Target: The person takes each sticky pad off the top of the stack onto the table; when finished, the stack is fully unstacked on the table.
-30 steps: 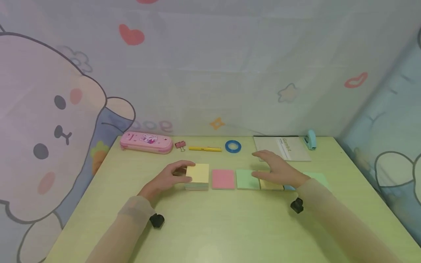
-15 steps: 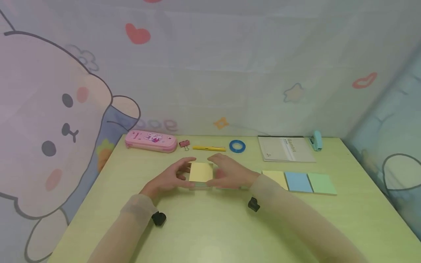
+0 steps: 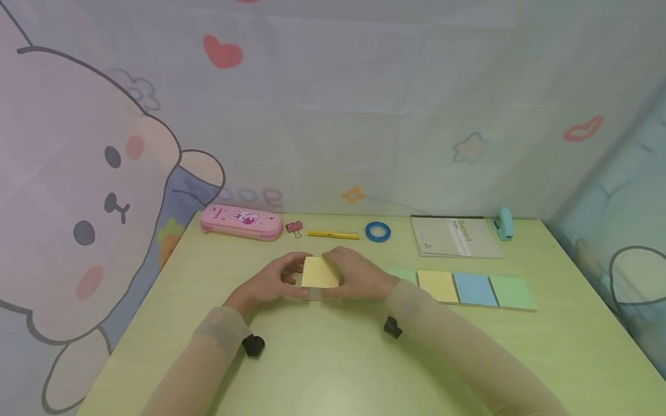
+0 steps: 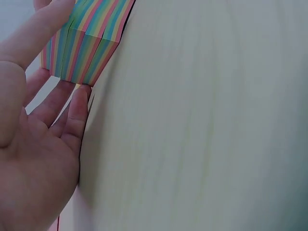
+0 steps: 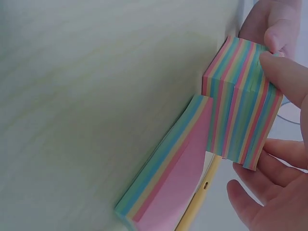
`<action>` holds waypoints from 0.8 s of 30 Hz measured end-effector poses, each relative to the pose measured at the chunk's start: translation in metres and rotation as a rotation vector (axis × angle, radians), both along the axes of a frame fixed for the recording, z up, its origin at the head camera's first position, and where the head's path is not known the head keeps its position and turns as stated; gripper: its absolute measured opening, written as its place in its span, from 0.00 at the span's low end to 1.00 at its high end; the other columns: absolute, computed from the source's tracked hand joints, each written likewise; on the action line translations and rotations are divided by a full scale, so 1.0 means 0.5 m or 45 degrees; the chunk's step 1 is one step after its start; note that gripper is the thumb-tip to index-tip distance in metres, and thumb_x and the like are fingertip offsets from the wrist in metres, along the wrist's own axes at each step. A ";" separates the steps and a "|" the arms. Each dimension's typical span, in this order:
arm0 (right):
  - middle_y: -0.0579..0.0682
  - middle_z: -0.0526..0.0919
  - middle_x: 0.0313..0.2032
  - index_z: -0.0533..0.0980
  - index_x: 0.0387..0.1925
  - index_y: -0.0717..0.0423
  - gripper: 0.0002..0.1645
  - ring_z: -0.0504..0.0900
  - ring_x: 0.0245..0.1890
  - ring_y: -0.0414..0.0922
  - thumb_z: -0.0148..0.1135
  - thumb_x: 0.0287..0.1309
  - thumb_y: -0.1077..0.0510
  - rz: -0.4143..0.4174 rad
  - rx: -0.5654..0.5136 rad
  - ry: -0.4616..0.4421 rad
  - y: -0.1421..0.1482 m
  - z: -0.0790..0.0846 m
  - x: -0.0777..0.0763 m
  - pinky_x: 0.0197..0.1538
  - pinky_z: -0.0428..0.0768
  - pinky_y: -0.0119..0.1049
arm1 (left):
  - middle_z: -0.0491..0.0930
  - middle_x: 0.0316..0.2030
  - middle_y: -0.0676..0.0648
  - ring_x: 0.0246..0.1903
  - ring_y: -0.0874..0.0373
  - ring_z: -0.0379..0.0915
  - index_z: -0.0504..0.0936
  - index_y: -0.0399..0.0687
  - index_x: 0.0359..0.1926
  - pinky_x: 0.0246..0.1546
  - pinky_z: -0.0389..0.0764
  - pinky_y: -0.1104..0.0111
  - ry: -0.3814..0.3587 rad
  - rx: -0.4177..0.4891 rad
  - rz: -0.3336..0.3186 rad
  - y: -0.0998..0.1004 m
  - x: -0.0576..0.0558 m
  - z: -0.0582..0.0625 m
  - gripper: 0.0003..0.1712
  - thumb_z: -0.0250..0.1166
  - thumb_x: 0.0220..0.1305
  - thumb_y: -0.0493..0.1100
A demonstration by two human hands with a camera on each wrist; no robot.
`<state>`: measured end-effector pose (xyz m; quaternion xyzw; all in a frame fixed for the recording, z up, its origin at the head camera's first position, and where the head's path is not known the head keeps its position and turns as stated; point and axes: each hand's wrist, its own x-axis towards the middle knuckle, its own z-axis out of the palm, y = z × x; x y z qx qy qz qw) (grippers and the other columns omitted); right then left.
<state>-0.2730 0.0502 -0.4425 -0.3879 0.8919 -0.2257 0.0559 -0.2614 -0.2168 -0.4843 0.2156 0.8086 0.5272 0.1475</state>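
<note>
The left hand and right hand both grip a rainbow-edged block of stacked square paper pads, yellow on top. Unstacked lie a pink-topped paper pad just beside, mostly hidden by the right hand in the head view, then square paper pads topped pale green, yellow, blue and pale green. The block's layers seem several, but hard to count.

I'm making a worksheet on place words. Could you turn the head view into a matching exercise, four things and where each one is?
Things
1. sticky-note stack
2. pencil case
3. tape roll
4. turquoise stapler-like item

Places
A. just right of the notebook
B. left of the binder clip
C. between the yellow pen and the notebook
D. between the left hand and the right hand

Pairs: 1-D, 2-B, 3-C, 4-A
</note>
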 end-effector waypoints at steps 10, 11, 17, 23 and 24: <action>0.52 0.79 0.62 0.71 0.71 0.61 0.47 0.76 0.55 0.44 0.77 0.58 0.42 -0.003 -0.012 0.046 0.010 -0.007 -0.004 0.58 0.78 0.39 | 0.75 0.66 0.43 0.64 0.46 0.71 0.66 0.47 0.77 0.64 0.73 0.52 -0.005 -0.036 0.018 0.005 0.001 0.000 0.49 0.80 0.59 0.42; 0.52 0.79 0.62 0.71 0.70 0.61 0.47 0.76 0.55 0.44 0.77 0.58 0.41 -0.001 -0.013 0.057 0.011 -0.007 -0.004 0.58 0.78 0.39 | 0.75 0.66 0.43 0.65 0.46 0.71 0.66 0.46 0.77 0.64 0.73 0.52 -0.004 -0.039 0.018 0.005 0.001 -0.001 0.49 0.80 0.59 0.42; 0.51 0.78 0.63 0.70 0.72 0.59 0.48 0.75 0.54 0.44 0.76 0.58 0.41 -0.036 -0.043 0.039 0.027 0.007 -0.002 0.58 0.78 0.40 | 0.74 0.68 0.46 0.66 0.47 0.70 0.65 0.50 0.78 0.66 0.72 0.51 -0.028 -0.065 0.038 0.006 0.001 0.001 0.50 0.81 0.59 0.44; 0.47 0.77 0.66 0.70 0.73 0.56 0.51 0.73 0.63 0.45 0.80 0.54 0.40 -0.126 -0.151 -0.046 0.066 0.020 0.007 0.67 0.74 0.45 | 0.75 0.68 0.47 0.66 0.47 0.70 0.67 0.51 0.77 0.66 0.71 0.51 -0.039 -0.051 0.042 0.005 0.001 0.005 0.49 0.81 0.58 0.44; 0.47 0.77 0.66 0.70 0.73 0.56 0.52 0.73 0.63 0.45 0.82 0.53 0.41 -0.129 -0.181 -0.054 0.074 0.022 0.010 0.68 0.74 0.47 | 0.75 0.68 0.47 0.66 0.47 0.70 0.67 0.50 0.77 0.66 0.72 0.51 -0.035 -0.048 0.041 0.004 0.001 0.004 0.49 0.81 0.58 0.44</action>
